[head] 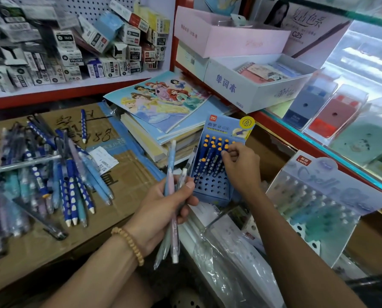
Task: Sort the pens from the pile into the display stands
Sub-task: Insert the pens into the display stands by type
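— What writing can you read?

— The blue cardboard display stand [212, 185] at centre carries a red "deli" logo on its header; the pale translucent display stand [319, 203] at lower right has a red "LANTU" tag. The poster at upper right reads "G25", and small refill boxes [74, 52] crowd the upper left shelf.

— And the hands?

— The left hand [163, 210] (a wooden bead bracelet [129, 243] on its wrist) is curled round a few slim pastel pens [172, 196], thumb pressed over them. The right hand [241, 165] pinches the orange top of a dark blue pen [216, 161] standing in the blue stand's holes.

— The pile?

— A heap of blue, white-dotted pens [52, 174] lies at left on flattened brown cardboard [123, 192]. A princess-printed book [163, 101] tops a stack behind the stand, beside a red-edged glass counter [319, 150].
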Demonstrator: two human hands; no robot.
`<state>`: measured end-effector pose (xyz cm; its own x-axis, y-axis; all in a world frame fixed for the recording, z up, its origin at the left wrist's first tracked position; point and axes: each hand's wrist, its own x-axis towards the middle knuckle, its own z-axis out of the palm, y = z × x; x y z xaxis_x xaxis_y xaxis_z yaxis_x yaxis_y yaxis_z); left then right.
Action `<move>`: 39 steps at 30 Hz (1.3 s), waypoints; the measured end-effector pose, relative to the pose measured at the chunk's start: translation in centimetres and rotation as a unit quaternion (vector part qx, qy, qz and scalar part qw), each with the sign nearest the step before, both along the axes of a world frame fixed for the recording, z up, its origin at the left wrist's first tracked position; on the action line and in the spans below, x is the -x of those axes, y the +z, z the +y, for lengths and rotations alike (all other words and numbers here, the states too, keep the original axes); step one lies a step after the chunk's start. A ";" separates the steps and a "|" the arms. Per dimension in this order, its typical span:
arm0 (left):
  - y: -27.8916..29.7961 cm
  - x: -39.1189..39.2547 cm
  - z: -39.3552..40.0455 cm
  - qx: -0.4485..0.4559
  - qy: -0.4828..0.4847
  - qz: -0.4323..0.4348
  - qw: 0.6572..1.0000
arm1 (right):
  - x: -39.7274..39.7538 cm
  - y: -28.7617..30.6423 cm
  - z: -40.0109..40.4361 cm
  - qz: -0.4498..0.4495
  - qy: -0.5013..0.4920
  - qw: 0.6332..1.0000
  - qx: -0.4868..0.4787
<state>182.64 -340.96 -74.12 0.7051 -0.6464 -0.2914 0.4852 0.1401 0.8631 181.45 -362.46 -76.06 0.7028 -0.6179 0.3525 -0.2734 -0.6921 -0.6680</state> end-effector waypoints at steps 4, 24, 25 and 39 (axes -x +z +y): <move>0.1 0.0 0.1 0.007 -0.009 0.000 1.000 | 0.1 -1.1 -0.2 0.016 -0.018 1.000 0.006; 1.7 3.6 -1.6 -0.005 -0.200 0.010 0.980 | 10.5 6.5 3.7 -0.059 0.125 0.898 -0.417; 1.8 3.9 -1.7 -0.009 -0.206 0.007 0.979 | 11.2 6.8 4.2 -0.047 0.136 0.903 -0.405; 3.3 7.1 -4.0 -0.028 -0.085 -0.116 0.989 | 17.8 6.8 3.8 0.106 0.196 0.973 -0.066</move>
<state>175.51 -344.99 -70.83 0.6401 -0.7485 -0.1735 0.2862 0.0228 0.9579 163.65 -358.63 -69.22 0.9416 -0.3187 0.1091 -0.1483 -0.6830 -0.7152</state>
